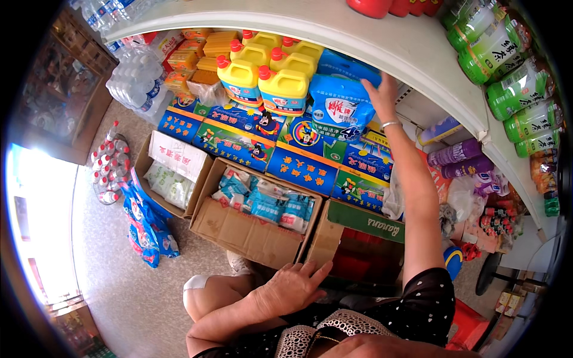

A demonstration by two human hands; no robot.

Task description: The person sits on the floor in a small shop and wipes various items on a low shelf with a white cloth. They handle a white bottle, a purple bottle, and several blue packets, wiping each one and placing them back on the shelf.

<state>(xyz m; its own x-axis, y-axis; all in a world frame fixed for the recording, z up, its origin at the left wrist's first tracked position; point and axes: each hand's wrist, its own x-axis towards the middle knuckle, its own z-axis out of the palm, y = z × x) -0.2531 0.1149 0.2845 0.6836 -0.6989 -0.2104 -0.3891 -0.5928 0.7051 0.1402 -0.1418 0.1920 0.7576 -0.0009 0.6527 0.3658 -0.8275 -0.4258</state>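
Observation:
Reaching under the shelf, my right hand (382,96) touches the upper right edge of a blue bag of laundry powder (341,109), which stands upright on blue printed boxes (239,143). Its fingertips are partly hidden behind the shelf edge, so its grip is unclear. Another blue bag (344,65) stands behind. Left of the bags are several yellow jugs with red caps (283,91). My left hand (291,286) lies near the front edge of an open cardboard box (255,223) holding blue and white packets (268,201); its fingers are slightly spread and nothing shows in them.
A white shelf (313,20) curves overhead, bearing green tea bottles (492,53). A green-edged carton (367,223) stands right of the open box, a smaller carton (201,197) left. On the floor at left are blue plastic bags (147,223) and red-capped bottles (109,163).

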